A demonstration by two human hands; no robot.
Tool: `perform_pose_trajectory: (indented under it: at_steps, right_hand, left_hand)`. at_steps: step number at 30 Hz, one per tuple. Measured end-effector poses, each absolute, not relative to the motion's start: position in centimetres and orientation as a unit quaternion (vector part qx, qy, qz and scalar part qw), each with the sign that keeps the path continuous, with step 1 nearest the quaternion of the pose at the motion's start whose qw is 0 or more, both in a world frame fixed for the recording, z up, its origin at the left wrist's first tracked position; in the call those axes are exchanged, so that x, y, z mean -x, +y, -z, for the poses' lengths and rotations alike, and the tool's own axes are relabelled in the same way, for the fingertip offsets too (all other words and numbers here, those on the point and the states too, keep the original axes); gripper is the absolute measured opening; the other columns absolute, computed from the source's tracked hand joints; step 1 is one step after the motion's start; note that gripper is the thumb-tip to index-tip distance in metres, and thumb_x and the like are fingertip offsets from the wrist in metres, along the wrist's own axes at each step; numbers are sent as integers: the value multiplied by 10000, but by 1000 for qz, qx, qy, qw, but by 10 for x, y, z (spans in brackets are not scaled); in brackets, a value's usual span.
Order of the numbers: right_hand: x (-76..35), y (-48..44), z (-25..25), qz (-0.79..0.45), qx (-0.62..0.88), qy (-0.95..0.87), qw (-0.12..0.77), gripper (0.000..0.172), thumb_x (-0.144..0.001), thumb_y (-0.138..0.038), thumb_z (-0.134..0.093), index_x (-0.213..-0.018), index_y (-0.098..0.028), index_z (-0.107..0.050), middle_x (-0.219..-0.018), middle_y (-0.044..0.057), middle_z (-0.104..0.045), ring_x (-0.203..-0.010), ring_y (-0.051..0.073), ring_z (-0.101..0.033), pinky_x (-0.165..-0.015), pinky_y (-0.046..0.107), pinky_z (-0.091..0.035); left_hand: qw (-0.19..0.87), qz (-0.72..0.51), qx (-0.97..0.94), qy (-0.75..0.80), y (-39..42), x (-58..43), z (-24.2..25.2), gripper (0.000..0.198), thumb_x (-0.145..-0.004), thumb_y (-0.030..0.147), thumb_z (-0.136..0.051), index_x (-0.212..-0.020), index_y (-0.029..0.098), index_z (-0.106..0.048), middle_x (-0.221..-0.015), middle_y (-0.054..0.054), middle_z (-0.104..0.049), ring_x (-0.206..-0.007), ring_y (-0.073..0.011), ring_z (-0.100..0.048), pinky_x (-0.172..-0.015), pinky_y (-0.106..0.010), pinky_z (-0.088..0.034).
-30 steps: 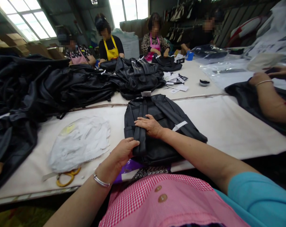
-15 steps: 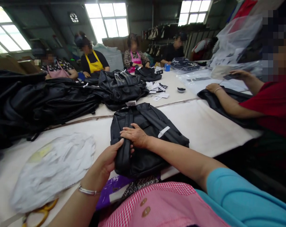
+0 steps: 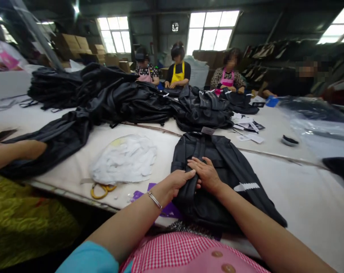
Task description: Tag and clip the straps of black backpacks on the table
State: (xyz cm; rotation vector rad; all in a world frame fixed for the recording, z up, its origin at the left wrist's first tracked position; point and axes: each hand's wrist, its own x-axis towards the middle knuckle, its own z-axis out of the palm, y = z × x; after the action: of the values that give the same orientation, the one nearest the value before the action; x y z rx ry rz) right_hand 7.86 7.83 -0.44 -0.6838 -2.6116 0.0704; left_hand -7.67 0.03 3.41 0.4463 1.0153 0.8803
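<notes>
Left hand (image 3: 179,181) stays curled round a strap (image 3: 195,151) of the black backpack (image 3: 231,170), fingertips hidden beneath. Right hand (image 3: 206,175) remains flat and open beside it. The backpack's near edge is hidden behind both forearms.

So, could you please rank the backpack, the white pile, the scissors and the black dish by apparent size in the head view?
1. Backpack, largest.
2. White pile.
3. Scissors and black dish look alike. The dish lies farther off and the pile partly hides the scissors, so I leave them unranked.
</notes>
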Motion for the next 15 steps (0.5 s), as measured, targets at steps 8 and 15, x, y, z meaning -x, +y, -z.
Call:
perform_pose_trajectory:
  at_steps: [8,15]
  right_hand:
    - [-81,92,-29,-119,209,-971,16,660,-718,-58,-484,-1353,-238,-507,-1399,97,-508,-1334,277,-412,-989,486,-386]
    - [16,103,-77,-139,152,-975,82,330,-840,-136,-502,-1096,-226,-689,-1063,60,-711,-993,208,-645,-890,345,-482]
  left_hand:
    - [693,-440,-239,518,-4,68,-4,108,-748,173,-616,-672,108,-656,-622,-89,-674,-507,-163,-617,-501,-275,-496]
    - [696,-459,-215,508,-3,68,19,287,-762,250,-664,-1003,100,-622,-729,-125,-694,-576,-211,-640,-546,-341,-512]
